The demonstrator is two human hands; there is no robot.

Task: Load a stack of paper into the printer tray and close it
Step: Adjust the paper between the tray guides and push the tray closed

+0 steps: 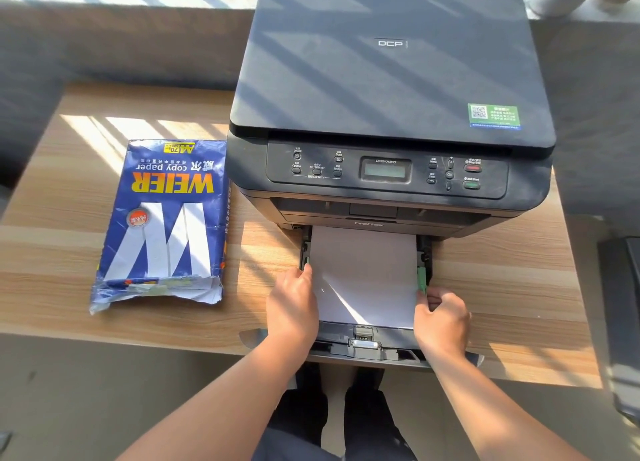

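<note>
Paper (363, 273) lying in open tray (367, 353) pulled near from printer (391, 79); left hand (292, 308) flat against its left edge, right hand (441, 316) pinching green guide (421, 278); ream pack (162, 225) left on desk (52, 252).

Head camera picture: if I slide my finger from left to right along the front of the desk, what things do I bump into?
Blue paper pack → left hand → white paper in the tray → green guide → right hand.
</note>
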